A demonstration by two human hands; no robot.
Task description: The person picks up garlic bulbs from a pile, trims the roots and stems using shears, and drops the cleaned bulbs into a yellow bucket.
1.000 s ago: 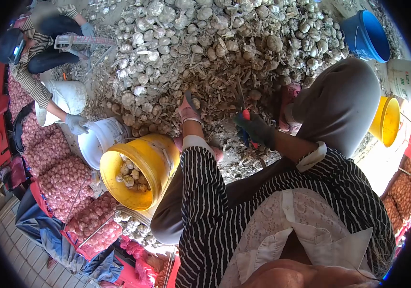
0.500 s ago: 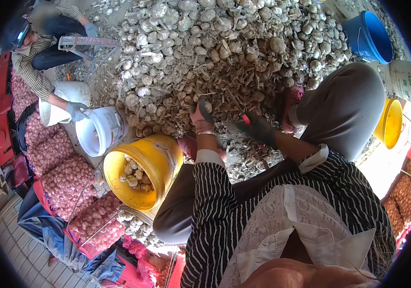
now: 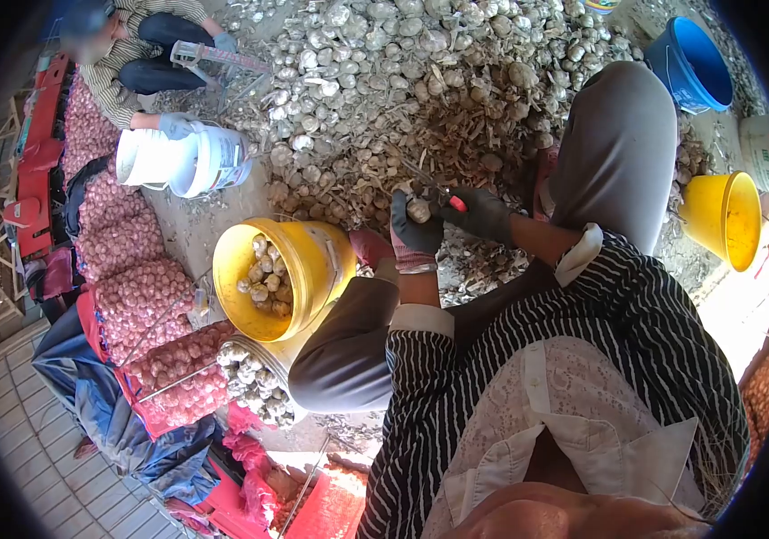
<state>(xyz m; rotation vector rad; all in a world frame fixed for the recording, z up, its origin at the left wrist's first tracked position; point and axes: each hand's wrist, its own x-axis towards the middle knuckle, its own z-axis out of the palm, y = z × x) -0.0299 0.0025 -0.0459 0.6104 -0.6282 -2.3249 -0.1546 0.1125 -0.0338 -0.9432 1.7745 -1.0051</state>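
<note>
My left hand (image 3: 416, 235), in a dark-palmed pink knit glove, is closed around a garlic bulb (image 3: 418, 210). Close beside it, my right hand (image 3: 485, 219) in a dark glove grips red-handled shears (image 3: 457, 203). Their dark metal end points up and left, just above the bulb. Both hands are over the near edge of a large garlic heap (image 3: 357, 99) strewn with dry leaves and stalks. Left of my knee, a tilted yellow bucket (image 3: 330, 260) has several trimmed bulbs inside.
At upper left, a co-worker (image 3: 133, 72) crouches with a gloved hand on a white bucket (image 3: 223, 162). Full pink mesh sacks of garlic (image 3: 124, 234) line the left. A blue bucket (image 3: 676, 67) and another yellow bucket (image 3: 703, 216) stand right. More bulbs fill a container (image 3: 254, 382) below.
My left hand has come back from the heap with a garlic bulb, and my right hand has brought the shears up to it. The view has shifted; the co-worker's hand is now on the white bucket.
</note>
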